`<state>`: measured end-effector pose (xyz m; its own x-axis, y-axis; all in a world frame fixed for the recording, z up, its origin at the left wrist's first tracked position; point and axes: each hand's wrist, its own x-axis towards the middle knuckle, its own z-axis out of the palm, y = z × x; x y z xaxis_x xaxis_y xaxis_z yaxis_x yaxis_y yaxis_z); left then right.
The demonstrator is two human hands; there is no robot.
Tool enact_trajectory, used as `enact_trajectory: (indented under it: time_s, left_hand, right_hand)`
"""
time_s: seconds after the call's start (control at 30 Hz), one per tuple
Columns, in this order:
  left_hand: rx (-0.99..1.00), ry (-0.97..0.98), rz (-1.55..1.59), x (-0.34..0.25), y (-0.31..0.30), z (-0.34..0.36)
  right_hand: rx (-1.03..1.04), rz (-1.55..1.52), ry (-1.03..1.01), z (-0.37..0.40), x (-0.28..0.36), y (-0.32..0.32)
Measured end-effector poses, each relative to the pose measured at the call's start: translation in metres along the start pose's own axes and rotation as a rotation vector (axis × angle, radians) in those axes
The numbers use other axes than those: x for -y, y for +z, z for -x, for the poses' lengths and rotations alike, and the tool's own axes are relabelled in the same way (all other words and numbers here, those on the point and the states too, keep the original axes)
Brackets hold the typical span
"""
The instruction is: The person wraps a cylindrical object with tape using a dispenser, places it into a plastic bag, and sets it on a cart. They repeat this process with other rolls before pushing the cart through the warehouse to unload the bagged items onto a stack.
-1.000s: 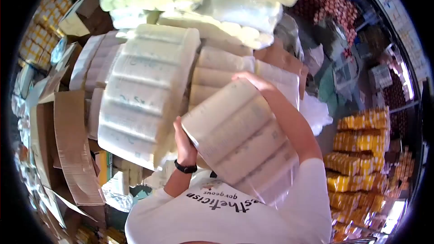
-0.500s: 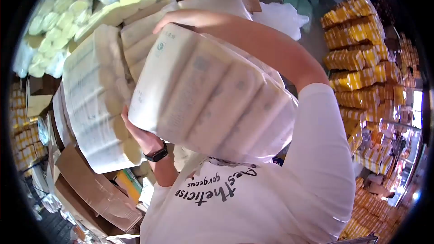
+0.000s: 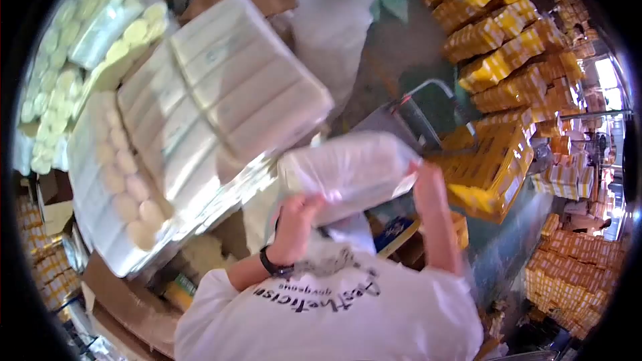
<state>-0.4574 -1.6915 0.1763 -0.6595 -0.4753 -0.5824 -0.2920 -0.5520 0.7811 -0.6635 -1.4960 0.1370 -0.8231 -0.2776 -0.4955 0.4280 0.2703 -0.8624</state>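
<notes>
A plastic-wrapped pack of rolls (image 3: 351,167) is held in front of my chest, its wrap whitish and shiny. My left hand (image 3: 296,224), below a dark wrist band, grips its near left corner with bent fingers. At the right end my right hand (image 3: 429,187) closes on the edge of the wrap; motion blurs it. To the left, similar wrapped packs (image 3: 251,77) lie side by side on a pile. Another wrapped pack (image 3: 100,180) at the pile's left side shows the rounded, cream-coloured ends of its rolls.
Yellow-and-white cartons (image 3: 501,47) are stacked at the right, with a yellow box (image 3: 491,164) on a trolley (image 3: 431,110) nearer me. An open cardboard box (image 3: 127,301) stands at lower left. Bagged pale rolls (image 3: 60,87) fill the far left. White sheeting (image 3: 331,33) lies behind the pile.
The pack in my hands has moved down and right, away from the pile, and turned flatter. My right hand has shifted from its far top edge to its right end. My view has shifted.
</notes>
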Motion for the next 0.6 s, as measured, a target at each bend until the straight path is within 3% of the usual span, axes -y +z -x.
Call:
enact_trajectory:
  time_s: [0.03,0.07,0.1,0.17,0.23,0.3,0.33,0.37,0.43,0.47,0.5,0.6]
  left_hand:
    - [0.11,-0.064,-0.084,0.031,0.022,-0.017]
    - [0.169,-0.088,-0.132,0.056,0.036,-0.04]
    - [0.216,-0.132,-0.184,0.086,0.043,-0.06]
    - [0.05,-0.141,-0.102,0.156,0.05,-0.111]
    - [-0.05,-0.199,0.028,0.22,0.042,-0.168]
    - [-0.083,-0.256,0.087,0.326,0.013,-0.244]
    - [-0.066,-0.225,-0.088,0.373,0.008,-0.276]
    - [-0.024,-0.208,-0.083,0.396,0.023,-0.295]
    - [-0.067,-0.243,-0.137,0.429,0.059,-0.312]
    - [-0.009,-0.205,-0.183,0.437,0.064,-0.324]
    - [0.043,-0.192,-0.223,0.443,0.07,-0.329]
    - [0.046,-0.151,-0.194,0.438,0.09,-0.334]
  right_hand:
    - [-0.099,-0.34,0.028,-0.014,-0.035,-0.018]
    - [-0.032,-0.349,0.015,-0.031,-0.077,-0.042]
    - [-0.098,-0.269,0.031,-0.05,-0.132,-0.064]
    - [-0.098,-0.175,0.185,-0.05,-0.173,-0.078]
    - [-0.125,-0.265,0.335,-0.058,-0.249,-0.081]
    - [-0.156,-0.268,0.401,-0.077,-0.326,-0.078]
    - [-0.203,-0.326,0.588,-0.092,-0.353,-0.079]
    - [-0.358,-0.248,0.562,-0.109,-0.383,-0.082]
    - [-0.488,-0.394,0.404,-0.145,-0.464,-0.102]
    - [-0.44,-0.417,0.27,-0.149,-0.496,-0.116]
    - [-0.437,-0.317,0.283,-0.149,-0.463,-0.119]
    - [-0.524,-0.491,0.287,-0.159,-0.468,-0.119]
